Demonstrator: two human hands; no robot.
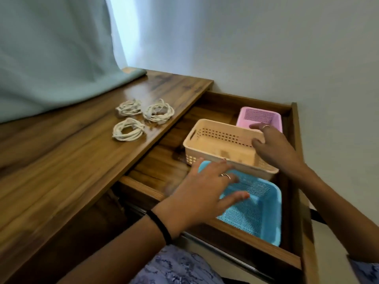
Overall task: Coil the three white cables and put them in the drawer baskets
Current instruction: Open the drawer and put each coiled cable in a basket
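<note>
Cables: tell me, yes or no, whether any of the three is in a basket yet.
No: all three coiled white cables lie on the desk top, apart from the cream basket, pink basket and blue basket.

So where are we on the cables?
Coiling looks done: three coiled white cables lie on the desktop. In hand: right hand grips the beige basket in the open drawer; left hand hovers open. Left: no cable is in a basket yet.

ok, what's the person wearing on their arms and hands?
Both forearms are bare. The left hand has a thin ring on one finger and a black band round the wrist. The right hand has a thin ring too. A blue patterned sleeve shows at the right edge.
</note>
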